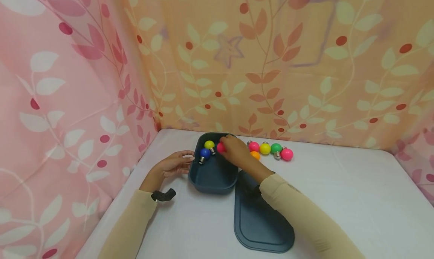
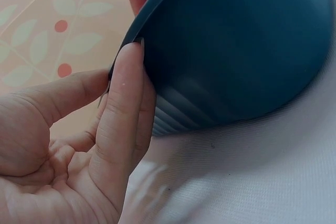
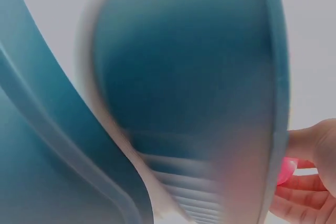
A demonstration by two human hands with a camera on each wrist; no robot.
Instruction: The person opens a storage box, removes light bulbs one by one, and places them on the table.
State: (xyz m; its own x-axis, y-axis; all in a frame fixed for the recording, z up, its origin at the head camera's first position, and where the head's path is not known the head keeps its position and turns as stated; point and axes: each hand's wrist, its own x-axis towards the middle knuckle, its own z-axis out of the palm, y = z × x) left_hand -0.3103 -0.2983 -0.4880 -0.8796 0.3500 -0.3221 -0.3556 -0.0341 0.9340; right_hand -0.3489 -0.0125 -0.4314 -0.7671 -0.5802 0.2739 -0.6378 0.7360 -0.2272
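A dark blue rectangular box (image 1: 213, 181) stands on the table, its rim pinched on the left side by my left hand (image 1: 174, 164). The left wrist view shows thumb and fingers (image 2: 122, 93) at that rim. Inside the box lie a yellow light bulb (image 1: 209, 144) and a blue light bulb (image 1: 205, 153), both with metal screw bases. My right hand (image 1: 234, 149) reaches over the box's far right part and holds a pink light bulb (image 1: 221, 148). In the right wrist view that pink bulb (image 3: 286, 170) shows between the fingers, partly behind the box wall.
Right of the box lie more bulbs: pink (image 1: 254, 147), orange (image 1: 255, 155), yellow (image 1: 265, 149), green (image 1: 276, 148) and another pink (image 1: 287, 154). The box's lid (image 1: 262, 225) lies flat in front, partly under the right forearm. Floral cloth (image 1: 271, 63) hangs behind the white table (image 1: 339, 191).
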